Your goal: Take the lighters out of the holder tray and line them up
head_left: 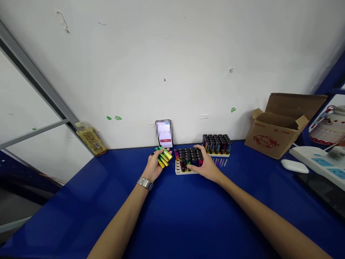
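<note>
Two bare forearms reach from the near edge across the blue table top point(172, 216). The left hand point(155, 166), with a silver metal watch point(145, 183) on its wrist, is closed around a bundle of shiny green and yellow lighters point(163, 156), which fan out of the fist toward the far right. Just right of it stands a white plastic tray point(182, 172) packed with upright black-capped lighters in mixed metallic colours point(188, 157). The right hand point(207, 165) rests on the right side of this tray, fingers spread loosely over the caps and the thumb against the near side; it touches them, but whether it pinches any one lighter cannot be told. A second full tray of black-capped lighters point(217, 144) stands farther off to the right, with a few thin sticks point(221, 162) lying on the table before it. Behind, against the white wall point(161, 54), lean a small phone point(164, 133) and, far left, a yellow plastic bottle point(91, 139). To the far right sit an open brown cardboard box point(280, 127), a white mouse point(294, 166) and a white power strip point(318, 162).
</note>
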Demonstrator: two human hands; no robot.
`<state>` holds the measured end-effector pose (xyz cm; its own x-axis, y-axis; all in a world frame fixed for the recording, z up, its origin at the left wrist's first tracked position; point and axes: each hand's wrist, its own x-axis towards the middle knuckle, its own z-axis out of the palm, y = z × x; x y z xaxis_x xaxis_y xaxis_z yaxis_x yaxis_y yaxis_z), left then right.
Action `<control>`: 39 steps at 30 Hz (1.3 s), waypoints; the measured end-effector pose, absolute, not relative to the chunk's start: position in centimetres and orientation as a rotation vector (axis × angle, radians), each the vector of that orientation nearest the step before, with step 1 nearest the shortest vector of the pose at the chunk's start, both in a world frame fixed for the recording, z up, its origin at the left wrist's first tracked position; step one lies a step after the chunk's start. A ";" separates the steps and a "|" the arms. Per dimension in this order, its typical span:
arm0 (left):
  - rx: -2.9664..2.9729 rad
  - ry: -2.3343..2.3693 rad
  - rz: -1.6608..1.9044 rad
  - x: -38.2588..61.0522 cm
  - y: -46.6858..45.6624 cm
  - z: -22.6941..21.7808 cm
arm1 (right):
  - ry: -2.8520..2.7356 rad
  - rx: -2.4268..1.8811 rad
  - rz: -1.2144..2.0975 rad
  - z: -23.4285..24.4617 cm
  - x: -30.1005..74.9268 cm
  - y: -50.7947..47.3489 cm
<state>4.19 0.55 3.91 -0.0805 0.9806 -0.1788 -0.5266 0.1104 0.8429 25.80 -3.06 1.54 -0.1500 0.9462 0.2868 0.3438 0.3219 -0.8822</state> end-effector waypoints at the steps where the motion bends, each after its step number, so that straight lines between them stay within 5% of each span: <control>1: 0.646 0.945 1.385 4.3 0.5 3.9 | -1.683 -1.172 0.833 1.5 25.8 -3.1; 12: 1.234 1.055 1.051 4.1 0.5 3.6 | -1.691 -1.183 0.844 1.8 25.8 -3.2; 27: 1.675 1.188 1.232 5.1 1.9 2.8 | -1.687 -1.155 0.817 1.7 25.7 -3.1; 39: 1.456 1.126 1.407 5.6 1.8 3.2 | -1.706 -1.178 0.752 1.6 25.8 -3.0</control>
